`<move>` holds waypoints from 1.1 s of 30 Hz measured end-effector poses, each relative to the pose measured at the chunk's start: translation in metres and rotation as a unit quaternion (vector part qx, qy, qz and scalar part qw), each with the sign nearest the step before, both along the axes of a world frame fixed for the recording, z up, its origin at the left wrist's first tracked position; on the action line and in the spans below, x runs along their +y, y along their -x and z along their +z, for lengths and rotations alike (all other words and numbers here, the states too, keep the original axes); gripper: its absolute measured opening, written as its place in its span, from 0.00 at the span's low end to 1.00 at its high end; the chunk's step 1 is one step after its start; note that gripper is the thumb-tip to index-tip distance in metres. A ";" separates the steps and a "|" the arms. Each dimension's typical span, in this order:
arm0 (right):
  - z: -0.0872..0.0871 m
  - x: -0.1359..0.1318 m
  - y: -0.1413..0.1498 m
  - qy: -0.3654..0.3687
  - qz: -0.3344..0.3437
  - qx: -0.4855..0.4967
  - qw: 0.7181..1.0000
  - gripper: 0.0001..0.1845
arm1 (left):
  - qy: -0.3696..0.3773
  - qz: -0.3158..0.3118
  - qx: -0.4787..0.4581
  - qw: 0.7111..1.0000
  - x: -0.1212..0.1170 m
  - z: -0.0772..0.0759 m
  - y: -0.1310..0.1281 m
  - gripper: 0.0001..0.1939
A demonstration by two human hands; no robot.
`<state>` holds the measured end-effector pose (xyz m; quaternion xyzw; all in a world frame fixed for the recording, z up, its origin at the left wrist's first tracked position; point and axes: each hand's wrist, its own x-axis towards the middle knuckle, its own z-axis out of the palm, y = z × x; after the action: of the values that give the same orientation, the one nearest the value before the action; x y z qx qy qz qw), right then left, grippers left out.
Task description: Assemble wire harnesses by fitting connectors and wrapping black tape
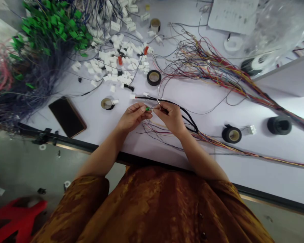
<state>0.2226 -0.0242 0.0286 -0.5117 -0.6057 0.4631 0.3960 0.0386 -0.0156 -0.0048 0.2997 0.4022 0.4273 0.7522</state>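
Note:
Between the thumb and fingers of my left hand (133, 117) is a small green connector (148, 108). My right hand (171, 116), close beside it, pinches a thin wire (152, 108) whose end is at the connector; whether it sits inside I cannot tell. Just beyond my hands lies a black-taped cable (167, 100) with a white connector (132, 97) at its tip. It loops to the right of my right hand and joins a bundle of coloured wires (212, 143). More loose wires lie under my hands.
White connectors (126, 57) are heaped beyond my hands, with green-ended wires (53, 25) at the far left. A phone (67, 116) lies left. Black tape rolls (231, 134) sit around, and a large wire bundle (233, 72) crosses the right side. The table edge (131, 158) is near me.

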 end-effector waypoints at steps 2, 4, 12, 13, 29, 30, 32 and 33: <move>-0.002 0.001 -0.001 0.009 0.003 0.010 1.000 0.06 | -0.013 -0.003 0.014 1.000 0.000 0.002 0.000 0.18; -0.004 0.003 -0.003 0.029 0.011 0.018 0.999 0.06 | -0.028 -0.008 0.034 0.999 0.000 0.003 -0.001 0.17; -0.009 0.006 -0.013 0.156 0.071 0.087 0.981 0.09 | -0.078 -0.021 0.104 0.991 0.000 -0.003 0.003 0.11; -0.011 0.006 -0.014 0.173 0.076 0.099 0.977 0.09 | -0.080 -0.028 0.107 0.991 0.000 -0.004 0.004 0.11; -0.027 -0.005 0.000 0.079 -0.024 0.047 0.995 0.07 | -0.128 -0.027 0.187 0.974 -0.003 -0.007 -0.004 0.09; -0.028 -0.006 0.002 0.075 -0.030 0.049 0.996 0.07 | -0.122 -0.021 0.182 0.976 -0.003 -0.008 -0.005 0.10; -0.032 -0.008 0.003 0.069 -0.033 0.060 0.995 0.08 | -0.114 -0.011 0.169 0.979 -0.003 -0.008 -0.006 0.11; -0.033 -0.008 0.003 0.067 -0.033 0.065 0.995 0.08 | -0.114 -0.009 0.166 0.979 -0.003 -0.008 -0.006 0.11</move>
<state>0.2195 -0.0324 -0.0045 -0.5255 -0.5295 0.5216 0.4140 0.0447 -0.0181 -0.0126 0.4538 0.4679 0.4074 0.6397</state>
